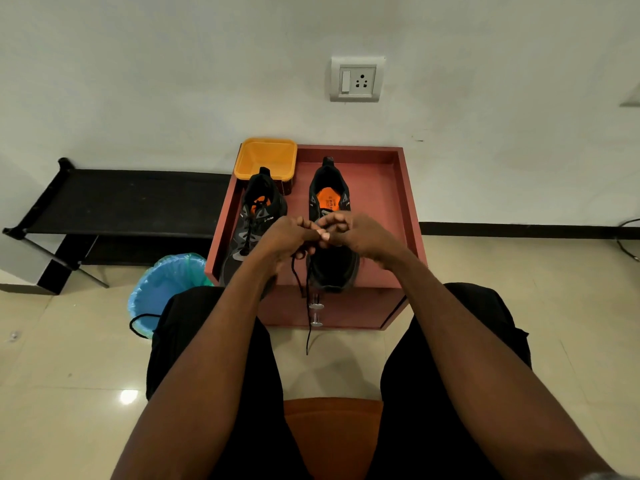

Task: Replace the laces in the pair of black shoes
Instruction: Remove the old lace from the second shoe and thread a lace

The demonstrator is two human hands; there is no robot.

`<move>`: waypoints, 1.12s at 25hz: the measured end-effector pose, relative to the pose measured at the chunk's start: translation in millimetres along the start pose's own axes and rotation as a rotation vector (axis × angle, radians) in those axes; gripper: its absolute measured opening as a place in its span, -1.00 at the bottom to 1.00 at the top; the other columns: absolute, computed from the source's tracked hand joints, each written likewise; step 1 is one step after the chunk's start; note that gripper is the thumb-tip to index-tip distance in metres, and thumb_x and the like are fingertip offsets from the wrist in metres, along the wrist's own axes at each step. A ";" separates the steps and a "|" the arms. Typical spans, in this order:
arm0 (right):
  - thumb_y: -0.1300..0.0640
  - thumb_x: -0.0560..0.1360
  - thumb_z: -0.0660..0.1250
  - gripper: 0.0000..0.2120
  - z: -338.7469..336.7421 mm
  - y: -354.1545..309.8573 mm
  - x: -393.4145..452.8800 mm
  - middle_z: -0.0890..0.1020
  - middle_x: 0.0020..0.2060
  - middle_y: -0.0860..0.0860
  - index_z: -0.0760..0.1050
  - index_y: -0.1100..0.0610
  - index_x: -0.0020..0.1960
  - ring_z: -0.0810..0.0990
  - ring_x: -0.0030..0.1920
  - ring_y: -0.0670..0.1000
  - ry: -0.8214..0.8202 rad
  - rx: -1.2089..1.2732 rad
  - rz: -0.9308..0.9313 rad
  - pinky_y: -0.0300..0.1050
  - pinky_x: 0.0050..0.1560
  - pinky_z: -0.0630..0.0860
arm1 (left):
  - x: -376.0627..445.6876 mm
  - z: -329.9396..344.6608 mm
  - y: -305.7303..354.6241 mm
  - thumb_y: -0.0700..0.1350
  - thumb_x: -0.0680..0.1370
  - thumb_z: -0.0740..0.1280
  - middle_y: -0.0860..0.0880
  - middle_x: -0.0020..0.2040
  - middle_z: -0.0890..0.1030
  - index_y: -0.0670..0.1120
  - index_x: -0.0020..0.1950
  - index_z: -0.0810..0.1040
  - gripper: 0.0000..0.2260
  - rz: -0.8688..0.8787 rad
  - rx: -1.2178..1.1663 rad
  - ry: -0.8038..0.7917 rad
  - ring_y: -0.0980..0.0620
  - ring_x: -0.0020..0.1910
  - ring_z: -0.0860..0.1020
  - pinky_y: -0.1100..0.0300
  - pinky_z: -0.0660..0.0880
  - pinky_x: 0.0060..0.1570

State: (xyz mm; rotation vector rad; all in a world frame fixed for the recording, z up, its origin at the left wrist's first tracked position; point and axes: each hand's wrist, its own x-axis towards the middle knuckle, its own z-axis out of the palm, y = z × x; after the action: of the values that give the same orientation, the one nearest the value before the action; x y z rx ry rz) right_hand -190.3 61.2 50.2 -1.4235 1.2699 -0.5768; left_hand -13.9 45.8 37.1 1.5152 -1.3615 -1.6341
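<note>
Two black shoes with orange insoles stand on a reddish cabinet top (388,188). The left shoe (254,223) is laced. The right shoe (332,268) lies under my hands, its opening bare of lace. My left hand (287,237) and my right hand (349,233) meet above the right shoe's middle, fingers curled, pinching a black lace (307,323). The lace hangs down past the cabinet's front edge toward the floor. Which eyelet the fingers work at is hidden.
An orange plastic tub (266,155) stands at the cabinet's back left, behind the left shoe. A blue-lined bin (162,289) with a black lace over its rim sits on the floor at left. A black shoe rack (121,199) stands by the wall. I sit on an orange seat (332,420).
</note>
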 end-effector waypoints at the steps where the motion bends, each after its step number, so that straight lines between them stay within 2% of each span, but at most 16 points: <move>1: 0.25 0.57 0.34 -0.89 -2.0 1.8 1.3 0.68 -0.12 0.05 0.58 0.16 0.08 0.64 -0.15 -0.08 0.046 -0.037 0.005 -0.23 -0.07 0.58 | 0.1 -1.4 1.0 -0.23 0.55 0.39 -0.08 -0.28 0.65 -0.18 -0.06 0.58 -0.97 -0.007 -0.001 0.006 0.10 -0.42 0.47 0.24 0.28 -0.45; 4: 0.25 0.59 0.30 -0.84 -22.0 13.0 9.3 0.62 -0.24 0.06 0.58 0.13 -0.14 0.56 -0.19 0.01 0.347 -0.127 0.113 -0.13 -0.17 0.46 | 2.1 -12.9 0.7 -0.24 0.56 0.36 -0.05 -0.28 0.63 -0.18 -0.01 0.56 -0.97 -0.039 -0.009 0.089 0.11 -0.40 0.46 0.27 0.28 -0.46; 7: 0.24 0.57 0.27 -0.87 -47.4 24.5 14.3 0.62 -0.16 0.09 0.60 0.20 -0.04 0.57 -0.13 0.08 0.739 -0.318 0.277 -0.14 -0.10 0.42 | 4.5 -20.6 -0.9 -0.28 0.56 0.32 -0.06 -0.23 0.63 -0.17 0.01 0.56 -0.93 -0.060 -0.017 0.206 0.13 -0.40 0.47 0.30 0.30 -0.46; 10: 0.24 0.53 0.27 -0.82 -49.0 26.3 9.0 0.65 -0.01 0.18 0.58 0.24 0.07 0.61 0.03 0.19 0.896 -0.569 0.347 0.01 0.11 0.48 | 8.5 -20.2 -4.2 -0.31 0.58 0.27 -0.08 -0.20 0.63 -0.21 0.05 0.57 -0.89 -0.066 0.006 0.292 0.12 -0.37 0.49 0.32 0.35 -0.44; 12: 0.23 0.51 0.33 -0.74 -36.4 21.1 9.9 0.60 0.14 0.16 0.54 0.22 0.19 0.54 0.19 0.17 0.802 -0.704 0.245 0.03 0.22 0.43 | 10.3 -15.8 -5.7 -0.31 0.58 0.28 -0.09 -0.19 0.64 -0.22 0.04 0.57 -0.90 -0.057 0.031 0.265 0.12 -0.37 0.50 0.32 0.38 -0.42; 14: 0.28 0.52 0.36 -0.60 -18.3 10.2 12.5 0.53 0.27 0.09 0.46 0.17 0.35 0.48 0.28 0.07 0.441 -0.394 0.087 -0.05 0.29 0.43 | 10.0 -7.8 -4.3 -0.30 0.58 0.32 -0.11 -0.21 0.64 -0.20 -0.01 0.56 -0.95 -0.017 0.010 0.165 0.11 -0.37 0.52 0.31 0.39 -0.42; 16: 0.32 0.54 0.35 -0.60 -4.2 2.0 11.9 0.59 0.21 0.10 0.45 0.18 0.36 0.56 0.19 0.02 0.109 -0.133 0.008 -0.07 0.23 0.52 | 10.0 -0.3 -2.1 -0.28 0.56 0.37 -0.12 -0.23 0.63 -0.19 -0.04 0.55 -0.98 0.021 -0.027 0.095 0.09 -0.39 0.52 0.31 0.38 -0.46; 17: 0.32 0.55 0.35 -0.69 -1.2 2.5 13.5 0.64 0.11 0.12 0.50 0.19 0.29 0.61 0.07 -0.01 0.051 -0.117 -0.006 -0.12 0.13 0.55 | 10.9 1.7 -1.6 -0.26 0.55 0.39 -0.12 -0.24 0.63 -0.20 -0.04 0.56 -0.96 0.030 -0.031 0.087 0.10 -0.40 0.51 0.31 0.37 -0.48; 18: 0.30 0.56 0.34 -0.79 0.5 4.0 15.0 0.67 -0.01 0.12 0.55 0.20 0.19 0.63 -0.06 -0.04 0.062 -0.141 -0.013 -0.16 0.02 0.55 | 12.1 2.3 -1.8 -0.24 0.54 0.41 -0.11 -0.25 0.63 -0.22 -0.01 0.57 -0.93 0.030 -0.024 0.091 0.10 -0.41 0.51 0.30 0.36 -0.48; 20: 0.26 0.58 0.32 -0.91 -0.9 10.0 19.4 0.67 -0.18 0.07 0.61 0.19 0.00 0.59 -0.25 -0.09 0.201 -0.200 0.013 -0.21 -0.17 0.51 | 14.5 0.4 -3.4 -0.22 0.53 0.42 -0.10 -0.26 0.63 -0.26 0.05 0.58 -0.85 0.005 -0.016 0.122 0.10 -0.42 0.49 0.27 0.33 -0.45; 22: 0.26 0.57 0.29 -0.83 -6.4 18.6 23.6 0.64 -0.28 0.01 0.59 0.12 -0.16 0.57 -0.29 -0.06 0.372 -0.257 0.058 -0.19 -0.26 0.48 | 18.0 -3.2 -6.0 -0.25 0.53 0.41 -0.08 -0.27 0.62 -0.28 0.07 0.58 -0.85 -0.041 -0.040 0.179 0.11 -0.41 0.48 0.26 0.33 -0.42; 25: 0.27 0.51 0.27 -0.80 -13.9 28.0 28.3 0.59 -0.33 0.04 0.53 0.12 -0.26 0.58 -0.27 0.06 0.532 -0.463 0.138 -0.09 -0.24 0.50 | 21.0 -5.6 -6.1 -0.30 0.56 0.35 -0.08 -0.24 0.63 -0.23 -0.01 0.59 -0.95 -0.062 -0.073 0.238 0.10 -0.35 0.53 0.29 0.41 -0.39; 28: 0.24 0.51 0.27 -0.85 -13.2 29.1 30.0 0.60 -0.32 0.06 0.56 0.17 -0.20 0.60 -0.25 0.11 0.523 -0.553 0.180 0.03 -0.11 0.59 | 23.0 0.7 -7.8 -0.32 0.59 0.30 -0.10 -0.21 0.62 -0.20 -0.07 0.57 -0.91 -0.042 -0.078 0.229 0.10 -0.31 0.56 0.32 0.50 -0.37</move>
State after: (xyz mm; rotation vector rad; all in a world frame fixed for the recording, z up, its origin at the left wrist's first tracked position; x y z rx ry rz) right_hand -203.5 33.6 18.9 -1.6326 2.0711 -0.5114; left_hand -18.0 28.6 20.4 1.6375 -1.1383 -1.4684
